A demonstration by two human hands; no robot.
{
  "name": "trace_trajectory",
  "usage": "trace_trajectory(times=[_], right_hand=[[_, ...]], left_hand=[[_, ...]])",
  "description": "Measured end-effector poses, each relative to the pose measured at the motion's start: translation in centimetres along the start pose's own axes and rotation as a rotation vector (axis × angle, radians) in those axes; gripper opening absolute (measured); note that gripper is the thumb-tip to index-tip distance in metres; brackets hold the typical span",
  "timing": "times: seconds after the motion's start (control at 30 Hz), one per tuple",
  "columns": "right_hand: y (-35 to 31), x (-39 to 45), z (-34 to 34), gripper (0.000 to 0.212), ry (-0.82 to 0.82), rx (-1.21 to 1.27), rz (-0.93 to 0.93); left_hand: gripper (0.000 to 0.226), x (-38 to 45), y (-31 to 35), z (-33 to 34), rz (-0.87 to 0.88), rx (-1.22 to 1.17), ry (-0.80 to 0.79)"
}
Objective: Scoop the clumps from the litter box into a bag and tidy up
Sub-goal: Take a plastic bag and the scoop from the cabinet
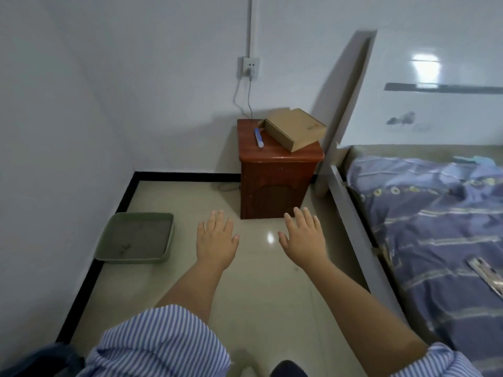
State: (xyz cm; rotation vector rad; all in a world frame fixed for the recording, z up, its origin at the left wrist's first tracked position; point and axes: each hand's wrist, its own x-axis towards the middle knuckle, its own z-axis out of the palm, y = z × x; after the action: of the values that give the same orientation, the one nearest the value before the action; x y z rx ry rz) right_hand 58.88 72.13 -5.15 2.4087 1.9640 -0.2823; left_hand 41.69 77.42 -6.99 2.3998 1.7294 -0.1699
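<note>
Task looks unstarted. Both hands out in front, palms down, fingers spread, holding nothing: left hand (pixel 216 239), right hand (pixel 302 238). Litter box (pixel 136 236), green, sits on floor (pixel 261 281) by wall at approx 10 o'clock from hands, well apart. Dark bits visible in grey litter, prob. clumps, too small to confirm. No scoop or bag in view. All left: fetch tools, scoop, bag, tidy.

Both empty hands, left hand (pixel 216 238) and right hand (pixel 303 238), spread flat above the floor (pixel 261 289) near the litter box (pixel 136 238).
</note>
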Motion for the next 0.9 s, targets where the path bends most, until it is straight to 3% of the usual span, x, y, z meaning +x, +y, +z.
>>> trace_trajectory(times=[0.27, 0.37, 0.57, 0.67, 0.77, 0.83, 0.9], right_hand=[[-0.3, 17.9, 0.8, 0.054, -0.044, -0.003, -0.102], [0.3, 24.8, 2.3, 0.054, -0.129, -0.017, -0.152], [1.1, 38.5, 9.1, 0.06, -0.252, -0.155, -0.196], [1.2, 43.9, 14.5, 0.055, -0.413, -0.186, -0.248], [1.3, 48.8, 20.7, 0.045, -0.241, -0.181, -0.229], [1.2, 51.5, 24.1, 0.036, -0.194, -0.248, -0.319], [1.7, 53.9, 27.6, 0.043, -0.133, -0.345, -0.392]], left_hand=[[0.053, 15.7, -2.0, -1.2, -0.08, -0.024, 0.012], [0.052, 22.9, -2.8, -0.6, -0.101, 0.016, 0.003], [0.053, 36.7, -4.9, 3.0, -0.08, 0.021, -0.083], [0.049, 43.2, -6.3, 6.8, 0.012, 0.04, 0.011], [0.05, 49.9, -8.1, 12.0, 0.127, 0.038, 0.062], [0.052, 53.4, -8.9, 15.0, 0.185, 0.027, 0.113], [0.051, 56.3, -9.0, 17.2, 0.291, 0.028, 0.183]])
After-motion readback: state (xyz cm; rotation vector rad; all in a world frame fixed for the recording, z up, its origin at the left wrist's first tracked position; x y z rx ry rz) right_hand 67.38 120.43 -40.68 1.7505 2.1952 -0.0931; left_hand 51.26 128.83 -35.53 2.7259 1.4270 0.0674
